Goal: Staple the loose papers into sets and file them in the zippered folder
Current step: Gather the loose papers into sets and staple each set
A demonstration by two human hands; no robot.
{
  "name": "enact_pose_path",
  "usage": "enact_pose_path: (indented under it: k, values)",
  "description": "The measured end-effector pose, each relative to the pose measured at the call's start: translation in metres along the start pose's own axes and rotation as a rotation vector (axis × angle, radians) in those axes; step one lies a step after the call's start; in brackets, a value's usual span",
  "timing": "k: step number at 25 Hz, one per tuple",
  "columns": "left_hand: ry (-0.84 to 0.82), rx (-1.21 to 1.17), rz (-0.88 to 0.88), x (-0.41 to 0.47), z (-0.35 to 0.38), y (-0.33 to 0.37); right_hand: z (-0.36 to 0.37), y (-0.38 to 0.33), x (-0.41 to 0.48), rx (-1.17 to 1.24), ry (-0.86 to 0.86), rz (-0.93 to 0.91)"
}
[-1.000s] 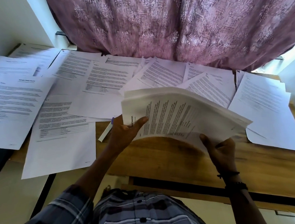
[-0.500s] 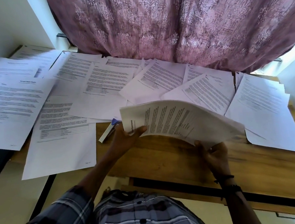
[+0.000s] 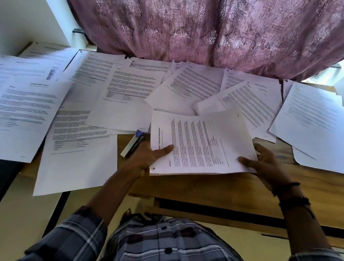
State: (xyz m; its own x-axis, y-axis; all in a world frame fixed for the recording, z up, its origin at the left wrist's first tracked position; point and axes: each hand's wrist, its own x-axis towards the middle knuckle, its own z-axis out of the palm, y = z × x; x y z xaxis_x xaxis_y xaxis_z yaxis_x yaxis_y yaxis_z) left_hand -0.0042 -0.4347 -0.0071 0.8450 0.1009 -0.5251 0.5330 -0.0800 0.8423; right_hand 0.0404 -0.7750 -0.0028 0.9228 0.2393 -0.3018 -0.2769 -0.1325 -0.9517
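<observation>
The left grip (image 3: pixel 146 159) clasps the left edge of the paper stack (image 3: pixel 203 144), thumb flat on the top page. The right grip (image 3: pixel 261 164) pinches the stack's near right corner, thumb on top. The stack spans between both grips, low over the tabletop (image 3: pixel 213 189). Just beyond the left grip lies the stapler (image 3: pixel 133 143). Loose sheets (image 3: pixel 76 159) spread farther out on both sides.

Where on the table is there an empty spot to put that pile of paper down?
Bare wood runs along the table near edge, below the stack, as far as the right-hand sheets. A small gap holds the stapler, between the left sheet and the stack. Back toward the curtain, overlapping papers crowd everything.
</observation>
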Motion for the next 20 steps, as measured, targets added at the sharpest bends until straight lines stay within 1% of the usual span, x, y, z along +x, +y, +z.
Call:
enact_pose_path:
  k: [5, 8, 9, 10, 11, 12, 13, 14, 15, 16, 17, 18, 20]
  values:
    - [0.000, -0.218, -0.178, -0.026, -0.005, -0.021, -0.004, 0.005, 0.000, -0.024, 0.035, 0.082]
    - [0.002, -0.301, -0.209, -0.034, -0.010, -0.035, -0.005, 0.008, 0.002, -0.085, 0.043, 0.167]
    - [0.015, -0.311, -0.215, -0.035, -0.010, -0.038, -0.005, 0.006, 0.001, -0.148, 0.065, 0.200]
    - [0.026, -0.315, -0.215, -0.034, -0.009, -0.040, -0.005, 0.001, 0.000, -0.273, 0.108, 0.225]
    - [0.031, -0.312, -0.211, -0.034, -0.008, -0.041, -0.003, -0.004, 0.000, -0.459, 0.184, 0.245]
    - [0.032, -0.311, -0.209, -0.035, -0.008, -0.041, 0.001, -0.009, 0.002, -0.670, 0.308, 0.232]
    - [0.033, -0.312, -0.209, -0.034, -0.007, -0.041, 0.011, -0.015, 0.005, -0.807, 0.427, 0.149]
    - [0.034, -0.314, -0.210, -0.033, -0.007, -0.042, 0.030, -0.023, 0.010, -0.827, 0.468, 0.024]
    - [0.032, -0.314, -0.214, -0.033, -0.008, -0.042, 0.058, -0.030, 0.017, -0.740, 0.415, -0.082]
    - [0.024, -0.314, -0.220, -0.032, -0.009, -0.043, 0.091, -0.037, 0.023, -0.614, 0.304, -0.146]
    - [0.018, -0.319, -0.229, -0.032, -0.009, -0.043, 0.125, -0.042, 0.029, -0.536, 0.186, -0.171]
    - [0.017, -0.322, -0.240, -0.032, -0.010, -0.044, 0.160, -0.045, 0.036, -0.529, 0.090, -0.159]
    - [0.024, -0.313, -0.229, -0.035, -0.010, -0.043, 0.222, -0.046, 0.051, -0.611, -0.047, -0.096]
